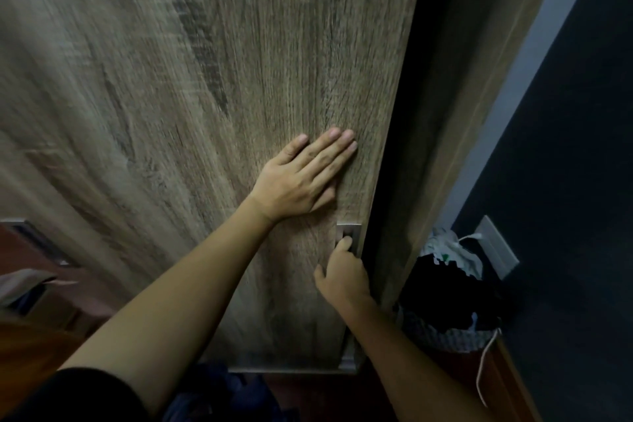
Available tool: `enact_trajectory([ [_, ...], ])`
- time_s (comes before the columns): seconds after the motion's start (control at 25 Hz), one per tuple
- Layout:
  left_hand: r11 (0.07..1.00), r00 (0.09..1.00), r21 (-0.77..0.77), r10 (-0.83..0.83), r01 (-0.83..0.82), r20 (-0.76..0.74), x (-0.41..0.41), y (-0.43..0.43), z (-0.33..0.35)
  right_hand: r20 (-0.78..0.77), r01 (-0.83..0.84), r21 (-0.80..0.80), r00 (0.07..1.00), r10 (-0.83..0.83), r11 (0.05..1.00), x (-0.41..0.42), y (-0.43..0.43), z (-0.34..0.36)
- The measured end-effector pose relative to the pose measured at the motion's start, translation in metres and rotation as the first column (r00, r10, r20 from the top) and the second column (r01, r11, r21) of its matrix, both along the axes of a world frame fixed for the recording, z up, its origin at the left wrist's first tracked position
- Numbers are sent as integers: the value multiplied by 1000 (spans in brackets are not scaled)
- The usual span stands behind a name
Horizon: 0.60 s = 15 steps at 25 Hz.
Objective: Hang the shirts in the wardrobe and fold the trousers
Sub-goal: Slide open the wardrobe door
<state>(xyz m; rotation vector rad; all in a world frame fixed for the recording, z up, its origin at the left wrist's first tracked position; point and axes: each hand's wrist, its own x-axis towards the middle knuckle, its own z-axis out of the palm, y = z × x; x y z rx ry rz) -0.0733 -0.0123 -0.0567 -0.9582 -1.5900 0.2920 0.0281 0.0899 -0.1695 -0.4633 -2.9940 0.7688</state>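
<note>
Early in the task, by the look of it. Both hands on the sliding wardrobe door [239,113], which fills most of the view in wood grain. Left hand [301,175] laid flat against the panel above the recessed metal pull [348,235], fingers spread and straight, pinching nothing. Right hand [344,276] just below that pull, index fingertip hooked into the recess, other fingers loosely curled, holding nothing else. Right of the pull, a dark gap [397,113] between door edge and wardrobe side panel [455,113]; interior too dark to show rail, hangers or any shirt. Cannot tell whether the door is being opened or closed.

Right of the door and lower down, a laundry basket [452,332] on the floor, heaped with dark and light garments; shirts and trousers not distinguishable in the pile, and nothing there looks folded. Below the door's bottom edge, a bundle of dark blue cloth [219,390], kind unclear.

Judged from this: no shirt visibly hung, no trousers visibly folded; hanging and folding most likely all left to do.
</note>
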Motion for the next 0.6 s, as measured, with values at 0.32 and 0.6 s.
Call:
enact_trajectory([
  [0.32,999,998,0,52,-52,-44,-28,-119,-4,13,-32,6,999,32,999,-25,-113,2],
  [0.6,997,995,7,78,-78,-62,-51,-228,-2,34,-146,12,989,145,989,-47,-212,6],
])
